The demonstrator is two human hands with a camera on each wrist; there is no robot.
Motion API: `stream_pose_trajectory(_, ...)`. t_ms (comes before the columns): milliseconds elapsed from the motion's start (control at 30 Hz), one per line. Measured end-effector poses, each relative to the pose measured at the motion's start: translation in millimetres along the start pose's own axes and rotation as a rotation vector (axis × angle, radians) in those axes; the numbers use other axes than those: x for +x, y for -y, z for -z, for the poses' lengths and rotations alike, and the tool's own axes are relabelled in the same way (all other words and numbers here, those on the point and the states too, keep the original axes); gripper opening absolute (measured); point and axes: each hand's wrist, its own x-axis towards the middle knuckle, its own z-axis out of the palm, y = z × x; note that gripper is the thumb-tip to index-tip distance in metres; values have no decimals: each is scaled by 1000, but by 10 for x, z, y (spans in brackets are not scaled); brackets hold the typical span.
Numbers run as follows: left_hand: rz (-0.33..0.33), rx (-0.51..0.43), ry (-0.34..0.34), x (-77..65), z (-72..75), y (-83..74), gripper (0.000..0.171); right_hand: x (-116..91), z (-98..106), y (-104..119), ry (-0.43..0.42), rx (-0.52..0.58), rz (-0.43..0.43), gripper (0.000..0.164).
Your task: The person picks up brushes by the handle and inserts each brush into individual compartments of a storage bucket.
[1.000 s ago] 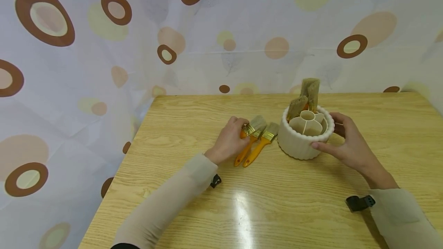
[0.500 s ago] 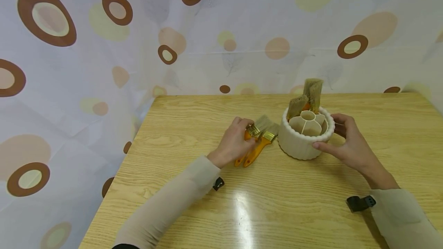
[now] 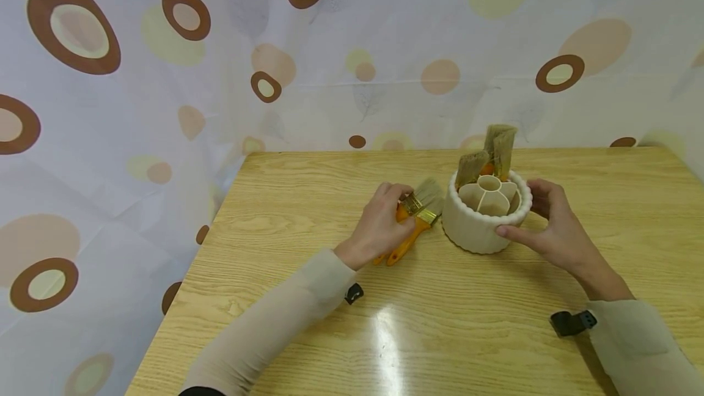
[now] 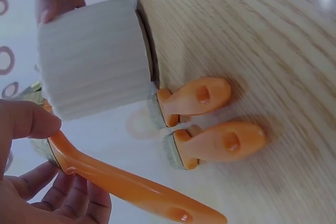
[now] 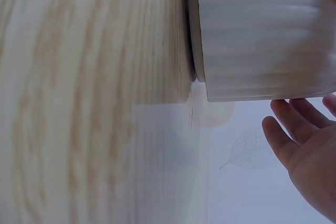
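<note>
The left hand (image 3: pixel 381 225) pinches a paintbrush (image 4: pixel 131 184) near its metal band, beside the round brush holder (image 3: pixel 475 232) on the table (image 3: pixel 297 200). The right hand (image 3: pixel 558 240) grips the holder; best keep that still, and mind the bristles.

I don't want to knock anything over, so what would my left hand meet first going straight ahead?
Probably the white holder or the standing brushes in it, with the gripped brush leading your left hand; depth is unclear.
</note>
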Motion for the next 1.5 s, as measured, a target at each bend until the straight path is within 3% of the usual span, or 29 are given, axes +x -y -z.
stream_pose_trajectory(233, -26, 5, 0, 18, 16, -88, 49, 11, 11, -25, 29, 4, -17, 97)
stream_pose_trajectory(733, -117, 10, -34, 78, 28, -224, 50, 7, 1, -22, 10, 6, 9, 94)
stream_pose_trajectory(1000, -151, 26, -43, 106, 39, -294, 49, 6, 13, 1, 24, -6, -33, 94)
stream_pose_trajectory(1500, -234, -48, -89, 224, 137, -501, 48, -1, -4, 7, 23, 0, -51, 95)
